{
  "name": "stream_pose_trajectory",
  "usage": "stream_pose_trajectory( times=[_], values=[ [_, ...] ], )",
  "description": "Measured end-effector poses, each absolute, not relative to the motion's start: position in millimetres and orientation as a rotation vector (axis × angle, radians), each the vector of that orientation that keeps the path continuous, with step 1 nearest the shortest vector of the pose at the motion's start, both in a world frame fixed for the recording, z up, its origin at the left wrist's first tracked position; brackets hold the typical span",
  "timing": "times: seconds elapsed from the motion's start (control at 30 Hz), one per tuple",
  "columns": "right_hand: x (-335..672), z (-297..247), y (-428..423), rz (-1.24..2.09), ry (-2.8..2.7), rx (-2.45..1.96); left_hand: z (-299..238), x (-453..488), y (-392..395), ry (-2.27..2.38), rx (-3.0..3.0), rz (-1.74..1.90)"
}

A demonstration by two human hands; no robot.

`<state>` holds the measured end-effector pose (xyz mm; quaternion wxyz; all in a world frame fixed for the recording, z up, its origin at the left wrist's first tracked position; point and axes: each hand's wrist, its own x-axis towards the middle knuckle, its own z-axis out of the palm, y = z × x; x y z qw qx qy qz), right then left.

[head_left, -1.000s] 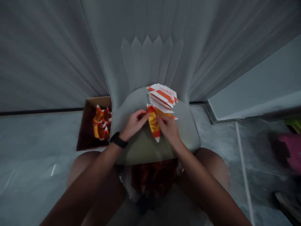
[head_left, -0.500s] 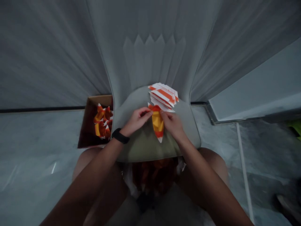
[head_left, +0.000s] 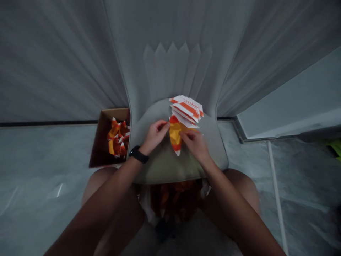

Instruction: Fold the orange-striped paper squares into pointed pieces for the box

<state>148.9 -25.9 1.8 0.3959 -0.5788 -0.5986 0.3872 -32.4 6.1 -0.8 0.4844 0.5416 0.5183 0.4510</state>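
Note:
Between my hands, over the chair seat [head_left: 157,167], is a folded paper piece [head_left: 175,135], yellow with red-orange bands and a white tip pointing toward me. My left hand [head_left: 156,135] is closed in a pinch on its upper left edge. My right hand [head_left: 195,142] pinches its right side, where another yellow flap shows above the fingers. Just beyond lies a stack of flat white and orange paper pieces [head_left: 186,106], fanned on the seat. Exactly how the folds run under my fingertips is hidden.
Left of the chair, a cardboard box [head_left: 97,149] on the floor holds several folded orange and yellow pieces [head_left: 117,137]. More orange pieces [head_left: 176,199] sit in shadow beneath the seat's front, between my knees. Behind the chair hangs a grey curtain [head_left: 58,64].
The paper piece has turned and shifted slightly left, and a yellow flap now shows at its right. My right hand has changed its hold and sits a little lower.

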Motion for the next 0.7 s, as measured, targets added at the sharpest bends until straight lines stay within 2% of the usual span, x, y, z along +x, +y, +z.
stream_pose_trajectory(
  times=[0.37,0.7],
  values=[
    [160,-4,-16,0.754,-1.535,-1.563,-6,-27,-8,1.062,1.52,0.804],
    [153,-5,-5,1.051,-1.49,-1.435,-7,-34,7,1.187,1.526,0.917]
  ],
)
